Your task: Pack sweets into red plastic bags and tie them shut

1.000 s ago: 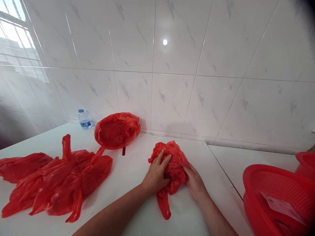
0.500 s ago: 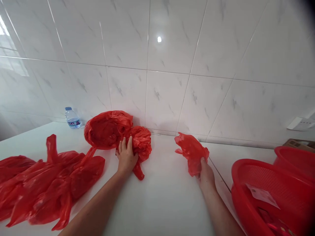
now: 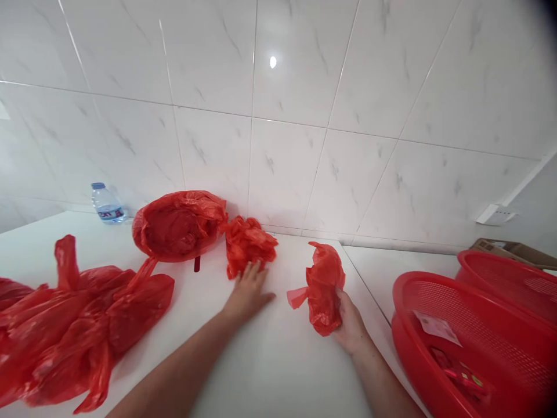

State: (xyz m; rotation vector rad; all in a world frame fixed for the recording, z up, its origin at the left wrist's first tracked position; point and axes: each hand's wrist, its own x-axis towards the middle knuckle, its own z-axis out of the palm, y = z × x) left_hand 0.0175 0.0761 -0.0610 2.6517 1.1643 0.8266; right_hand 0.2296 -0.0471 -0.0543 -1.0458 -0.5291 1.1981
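My right hand (image 3: 349, 322) grips a crumpled red plastic bag (image 3: 324, 284), held up above the white table at centre right. A loose handle of that bag sticks out to the left. My left hand (image 3: 249, 293) lies with fingers spread, its fingertips touching the lower edge of a second crumpled red bag (image 3: 247, 244) by the wall. Beside that one, to the left, a red bag with its mouth open (image 3: 176, 226) rests like a bowl. A heap of several red bags (image 3: 87, 325) covers the table's left side.
A water bottle with a blue cap (image 3: 107, 203) stands at the back left by the tiled wall. Two red perforated baskets (image 3: 407, 284) sit at the right, the nearer holding small packets (image 3: 437, 326). Behind them is a cardboard box (image 3: 513, 249). A seam (image 3: 369, 284) divides the tabletops.
My left hand has shifted right and towards me, off the bowl-like bag's side. The bag in my right hand has turned more upright and moved slightly left. The view has shifted a little.
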